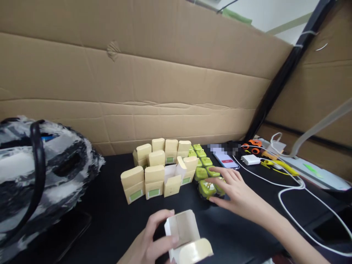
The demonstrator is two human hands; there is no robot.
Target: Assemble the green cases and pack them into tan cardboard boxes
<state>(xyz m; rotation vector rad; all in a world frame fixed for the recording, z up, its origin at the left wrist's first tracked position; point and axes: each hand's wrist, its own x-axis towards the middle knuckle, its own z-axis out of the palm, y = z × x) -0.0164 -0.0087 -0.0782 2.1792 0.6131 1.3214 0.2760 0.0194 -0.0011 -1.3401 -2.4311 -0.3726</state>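
Note:
My left hand [156, 240] grips an open cream box [185, 231] near the bottom centre; its white inside faces up and its flap hangs toward me. My right hand [231, 189] reaches over the near end of two rows of green cases [201, 173], fingers spread around the nearest ones. Whether it grips a case [206, 189] or only touches it is hard to tell. Left of the cases stand several cream boxes [154, 181] with green labels. One of them [172, 185] has its flaps open.
A furry black-and-white bag [46, 176] with a black strap sits at the left. Toward the right are a phone [226, 160], a white charger [250, 159], white cables [283, 187], and orange and yellow tools [286, 168]. Cardboard walls [132, 80] rise behind the black table [110, 227].

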